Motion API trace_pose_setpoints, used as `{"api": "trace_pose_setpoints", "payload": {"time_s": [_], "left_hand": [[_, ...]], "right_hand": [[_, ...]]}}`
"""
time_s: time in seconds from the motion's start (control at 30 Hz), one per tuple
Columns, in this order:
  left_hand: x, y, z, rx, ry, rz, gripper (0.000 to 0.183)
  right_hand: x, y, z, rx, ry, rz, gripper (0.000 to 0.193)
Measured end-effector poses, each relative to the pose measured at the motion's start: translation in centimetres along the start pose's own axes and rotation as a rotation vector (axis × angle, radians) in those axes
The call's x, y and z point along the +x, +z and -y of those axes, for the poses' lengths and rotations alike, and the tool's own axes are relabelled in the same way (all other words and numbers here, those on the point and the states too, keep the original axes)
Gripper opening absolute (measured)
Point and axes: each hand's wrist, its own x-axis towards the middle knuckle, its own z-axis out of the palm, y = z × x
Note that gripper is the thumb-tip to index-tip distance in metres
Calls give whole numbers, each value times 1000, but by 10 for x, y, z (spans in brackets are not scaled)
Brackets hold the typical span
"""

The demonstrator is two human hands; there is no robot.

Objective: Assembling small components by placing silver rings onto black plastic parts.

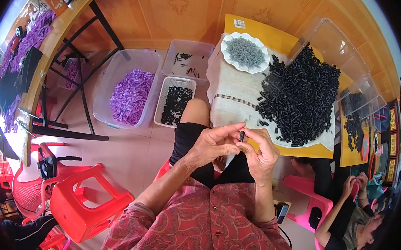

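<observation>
Over my lap, a small black tube-like piece (242, 136) is pinched between the thumb and forefinger of my right hand (264, 154). My left hand (213, 145) meets it from the other side, its fingers curled around close to the piece; whatever they grip is hidden. Just beyond my hands, a large heap of similar black pieces (298, 99) covers the right part of a cloth-covered table (229, 109). Small grey translucent pieces (245, 52) fill a white scalloped plate (225, 49) at the table's far side.
Left of the table stand a white basket of black parts (157, 116), a clear bin (99, 104) of purple pieces and another clear bin (170, 57). Red stools (72, 217) are at my left, below a wooden table (49, 56). Another person (356, 225) sits at the right.
</observation>
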Motion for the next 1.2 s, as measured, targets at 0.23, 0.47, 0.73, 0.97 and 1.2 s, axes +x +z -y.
{"api": "trace_pose_setpoints", "payload": {"time_s": [0.23, 0.47, 0.73, 0.97, 1.2], "left_hand": [[-2, 2, 1, 50, 43, -32, 52], [-5, -2, 8, 77, 40, -58, 50], [-7, -9, 20, 44, 66, -45, 44], [-9, 2, 6, -82, 43, -113, 45], [-7, -14, 8, 11, 19, -327, 33]], "right_hand": [[-5, 1, -1, 19, 34, 2, 29], [-9, 3, 2, 11, 88, 8, 27], [-13, 6, -1, 6, 91, 3, 26], [-6, 14, 4, -42, 16, -6, 29], [-7, 27, 2, -90, 10, 119, 38]]}}
